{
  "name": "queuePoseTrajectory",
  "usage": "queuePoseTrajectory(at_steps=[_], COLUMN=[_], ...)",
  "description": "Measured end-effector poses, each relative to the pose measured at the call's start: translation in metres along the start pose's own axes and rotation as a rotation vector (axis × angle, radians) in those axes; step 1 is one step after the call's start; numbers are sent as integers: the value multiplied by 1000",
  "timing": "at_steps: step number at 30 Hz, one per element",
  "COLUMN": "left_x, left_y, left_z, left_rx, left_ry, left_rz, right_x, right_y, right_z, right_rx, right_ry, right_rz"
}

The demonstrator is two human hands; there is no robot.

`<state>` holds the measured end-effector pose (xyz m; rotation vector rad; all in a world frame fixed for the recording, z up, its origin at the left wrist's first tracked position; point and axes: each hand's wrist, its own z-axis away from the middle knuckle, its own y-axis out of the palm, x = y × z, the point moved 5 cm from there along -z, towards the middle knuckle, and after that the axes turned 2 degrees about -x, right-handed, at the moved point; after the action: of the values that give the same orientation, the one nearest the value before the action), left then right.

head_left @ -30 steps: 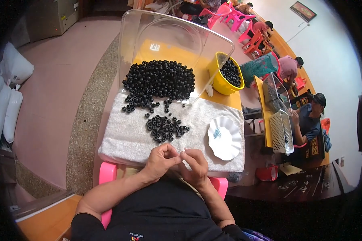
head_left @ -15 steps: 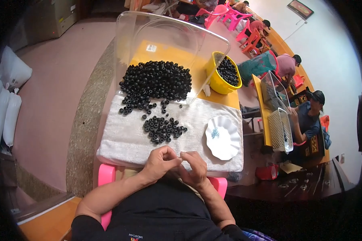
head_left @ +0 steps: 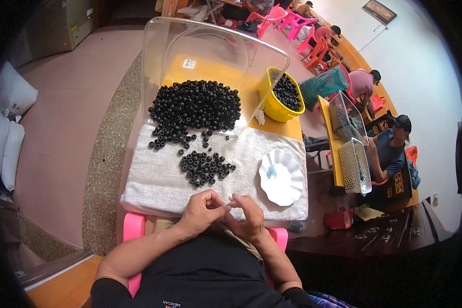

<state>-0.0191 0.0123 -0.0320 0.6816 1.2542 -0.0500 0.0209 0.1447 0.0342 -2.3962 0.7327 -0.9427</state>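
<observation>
At the near edge of a white towel [head_left: 149, 182], my left hand [head_left: 204, 209] is closed in a pinch of thumb and fingers. My right hand [head_left: 245, 216] is right beside it, its bent fingers meeting the left fingertips. Whatever is between them is too small to make out. Just beyond the hands lies a loose cluster of black round beads [head_left: 205, 167] with holes. Farther off, a larger heap of the same beads [head_left: 197, 105] spills out of a clear plastic bin [head_left: 215, 43] tipped toward me. A white scalloped dish [head_left: 285, 177] holding a few tiny bluish bits sits to the right.
A yellow tub [head_left: 278, 109] full of black pieces stands at the table's far right. Pink chair arms [head_left: 134, 226] flank me. A co-worker [head_left: 392, 146] sits at another table with a white perforated basket [head_left: 353, 169]. White sacks [head_left: 13, 154] lean at far left.
The view has shifted slightly. My right fingers have shifted a little at the left fingertips; both hands stay at the towel's near edge. The beads and dish have not moved.
</observation>
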Motion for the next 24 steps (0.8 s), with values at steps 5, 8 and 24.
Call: queuePoseTrajectory(at_steps=[5,8,24], left_x=[-3,-1,3], left_y=[4,2,3], left_z=[2,2,-1], left_rx=[26,15,17], left_ry=[-15,-24,-21], left_rz=[19,-16,51], right_x=[1,0,-78], right_y=[0,-3,-72], right_z=[4,2,-55], right_rx=[59,51,-133], right_ry=[12,29,46], right_rz=[-57,-20,327])
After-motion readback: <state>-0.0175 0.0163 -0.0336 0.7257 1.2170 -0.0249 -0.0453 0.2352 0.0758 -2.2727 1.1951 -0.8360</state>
